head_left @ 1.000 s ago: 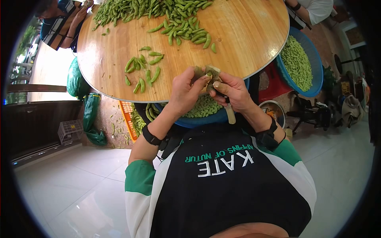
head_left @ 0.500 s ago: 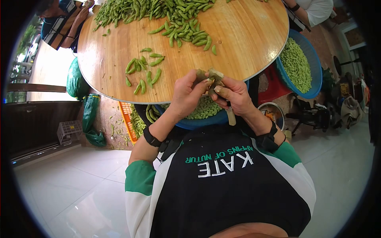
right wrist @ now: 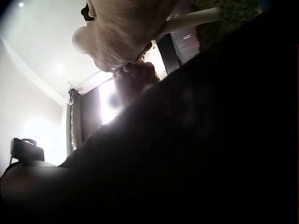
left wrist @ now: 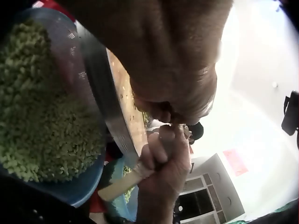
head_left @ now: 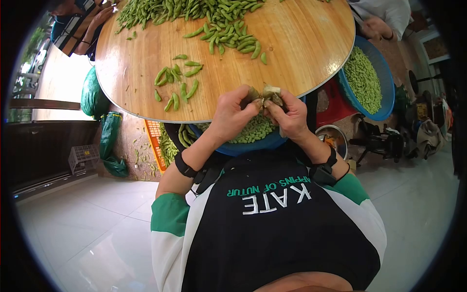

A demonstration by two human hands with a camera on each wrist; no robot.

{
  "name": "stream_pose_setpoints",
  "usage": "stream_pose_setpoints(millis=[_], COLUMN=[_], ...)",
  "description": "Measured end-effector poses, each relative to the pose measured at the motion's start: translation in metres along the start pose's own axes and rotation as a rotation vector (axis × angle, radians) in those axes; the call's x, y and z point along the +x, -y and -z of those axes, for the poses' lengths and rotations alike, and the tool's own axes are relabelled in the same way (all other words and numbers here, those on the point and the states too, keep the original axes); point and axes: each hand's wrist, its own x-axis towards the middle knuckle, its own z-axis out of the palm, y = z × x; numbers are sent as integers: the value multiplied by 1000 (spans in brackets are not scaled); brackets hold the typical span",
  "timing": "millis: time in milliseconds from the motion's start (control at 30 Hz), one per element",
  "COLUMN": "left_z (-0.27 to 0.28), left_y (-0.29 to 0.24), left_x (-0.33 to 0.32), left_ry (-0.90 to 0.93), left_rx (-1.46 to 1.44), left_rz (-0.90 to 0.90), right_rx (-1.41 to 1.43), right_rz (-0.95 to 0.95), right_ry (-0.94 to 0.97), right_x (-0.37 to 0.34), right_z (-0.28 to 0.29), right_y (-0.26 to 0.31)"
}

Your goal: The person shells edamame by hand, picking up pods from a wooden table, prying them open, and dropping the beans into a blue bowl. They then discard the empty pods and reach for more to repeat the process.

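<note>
Above the table's near edge, the left hand and right hand meet fingertip to fingertip, with dark coverings on some fingers. The left thumb and forefinger pinch a small piece, largely hidden. The right hand's fingers curl round a tool whose pale handle sticks out below its palm in the left wrist view; its working end is hidden. Under the hands is a blue basin of shelled green beans. Loose green pods lie on the round wooden table, left of the hands.
A large pod heap covers the table's far side. Right of it stands a blue basket of beans by a red stool. An orange crate is at lower left. Two other people sit across the table.
The hands have shifted slightly right, and the right hand has turned so that the pale handle is mostly hidden in the head view. The person at upper right has moved an arm.
</note>
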Motion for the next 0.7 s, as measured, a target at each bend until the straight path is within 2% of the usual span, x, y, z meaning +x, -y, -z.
stream_pose_setpoints(millis=[100,133,167,200,267,300,367,400,433,467,500,533,600,667,700], left_z=[13,25,36,47,64,63,58,42,17,-2,-15,-20,-24,-9,3], left_y=[-6,-16,-22,-22,-21,-16,-2,-8,-16,-23,-27,-21,-7,-9,-12], left_x=[-6,-8,-10,-9,-3,1,8,8,5,4,5,10,21,12,2], left_ry=[-8,-28,-44,-37,-187,-183,-205,-120,-38,127,278,275,382,368,309], left_rx=[5,199,393,397,1230,1234,1433,1197,959,1047,994,995,1135,1125,1159], left_rz=[-30,-64,-97,-96,-204,-207,-422,-469,-507,-511,-477,-474,-525,-502,-420], right_rx=[6,8,-186,-380,-389,-390,-316,-315,-316,-317,-318,-310,-302,-318,-315], right_rz=[-33,-31,50,130,173,126,41,44,124,205,210,242,275,268,272], right_ry=[26,29,209,384,391,394,356,349,288,230,228,223,221,242,238], right_x=[-4,-5,-6,-9,-17,-19,-21,-22,-23,-23,-22,-24,-26,-26,-27], right_z=[6,11,19,23,23,25,26,27,28,30,33,37,40,42,45], right_y=[10,15,20,22,15,13,17,20,24,25,25,25,26,25,23])
